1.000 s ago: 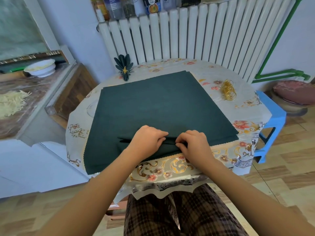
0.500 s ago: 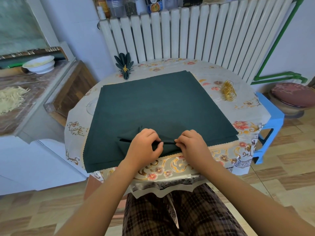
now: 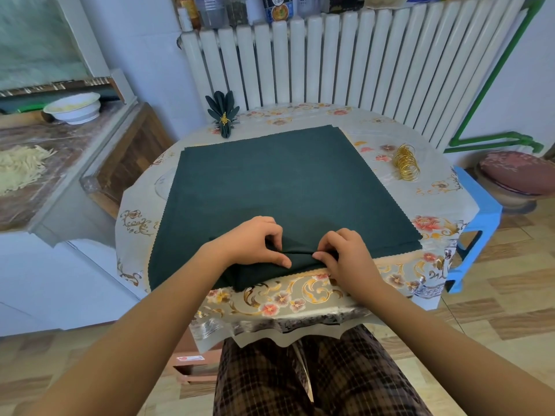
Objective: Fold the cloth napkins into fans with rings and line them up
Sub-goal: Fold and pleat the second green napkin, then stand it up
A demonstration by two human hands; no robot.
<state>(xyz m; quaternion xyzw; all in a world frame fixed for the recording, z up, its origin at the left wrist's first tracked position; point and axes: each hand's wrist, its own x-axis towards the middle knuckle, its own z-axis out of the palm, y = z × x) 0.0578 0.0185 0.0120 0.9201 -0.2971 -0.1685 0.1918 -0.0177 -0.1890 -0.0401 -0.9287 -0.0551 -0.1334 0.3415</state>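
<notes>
A dark green cloth napkin [image 3: 288,181] lies spread over the small round table [image 3: 444,190]. Its near edge is gathered into narrow pleats by the table's front rim. My left hand [image 3: 255,241] pinches the pleat from the left, thumb under the fold and fingers curled over it. My right hand [image 3: 345,253] pinches the same pleat just to the right. A finished green napkin fan with a gold ring [image 3: 222,115] stands at the table's far left. A heap of gold rings [image 3: 406,162] lies at the right.
A white radiator [image 3: 345,61] rises behind the table, with bottles on top. A counter with a white bowl [image 3: 73,108] and shredded food stands at the left. A blue stool [image 3: 477,223] and a cushioned stool [image 3: 516,172] sit at the right. My plaid-trousered legs are under the table.
My hands have drawn more cloth toward the front edge, and the pleated bundle is thicker. My left fingers have lifted and curled over a fresh fold. The right hand has stayed in place.
</notes>
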